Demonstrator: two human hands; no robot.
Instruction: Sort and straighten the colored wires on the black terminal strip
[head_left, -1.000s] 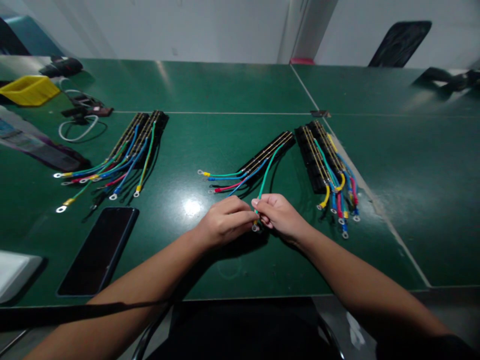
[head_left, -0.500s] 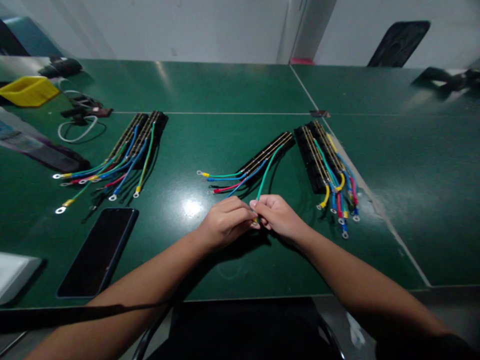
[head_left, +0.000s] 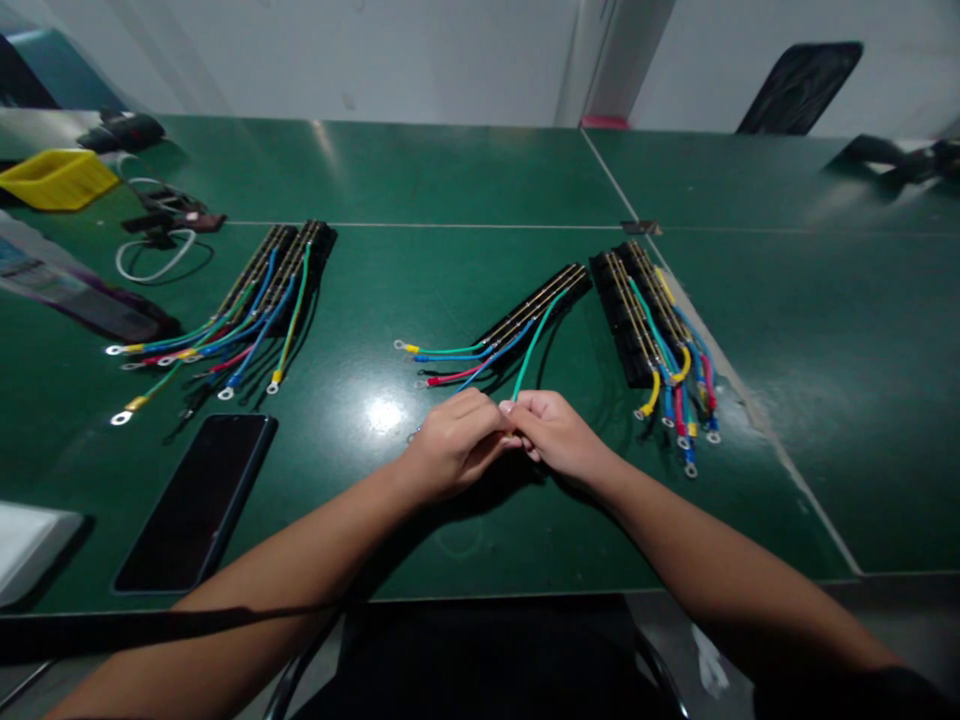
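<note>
A black terminal block with brass-coloured strips lies aslant in the middle of the table, with blue, red and green wires running off it to ring terminals. From its right end a green wire curves down into my hands. My right hand is closed in a pinch on that wire near its lower end. My left hand is closed against the right fingertips, where the wire's end is hidden. Just beside the left hand, a blue wire passes behind the fingers.
Wired terminal blocks lie in pairs at the left and right. A phone rests at the front left. Behind it are a clear plastic package, a white cable and a yellow bin. A power drill lies farther back.
The left fingers have shifted slightly, and the yellow bit that showed between the hands is now mostly covered. A ring terminal now peeks out left of the left hand.
</note>
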